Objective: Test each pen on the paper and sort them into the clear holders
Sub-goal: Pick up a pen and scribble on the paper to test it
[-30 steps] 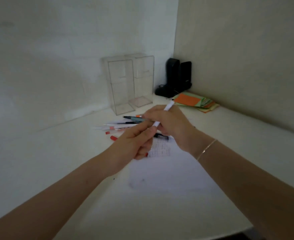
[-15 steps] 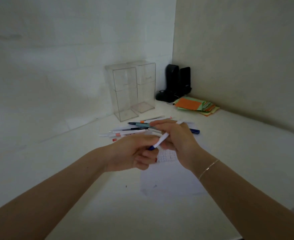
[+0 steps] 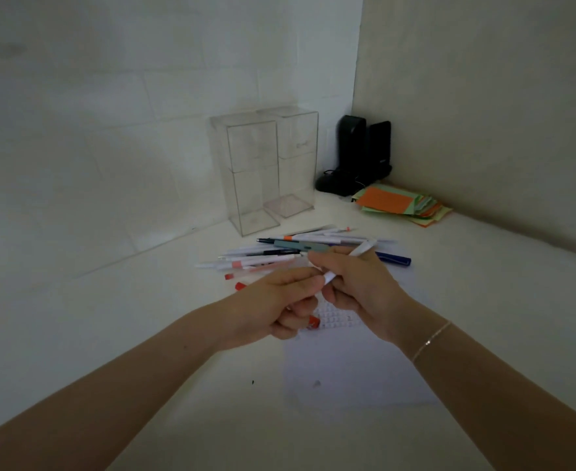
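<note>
The pen pile point(image 3: 297, 253) lies just in front of the two clear holders point(image 3: 266, 171), blocking a low approach; their open tops stand unobstructed above it.

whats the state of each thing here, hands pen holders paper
left hand: fingers pinch the lower end of the white pen
right hand: grips the white pen
white plastic pen: held above the table, tilted
two clear plastic holders: upright, no pens inside
white paper sheet: flat, small marks near its top
pile of loose pens: lying unsorted
</note>
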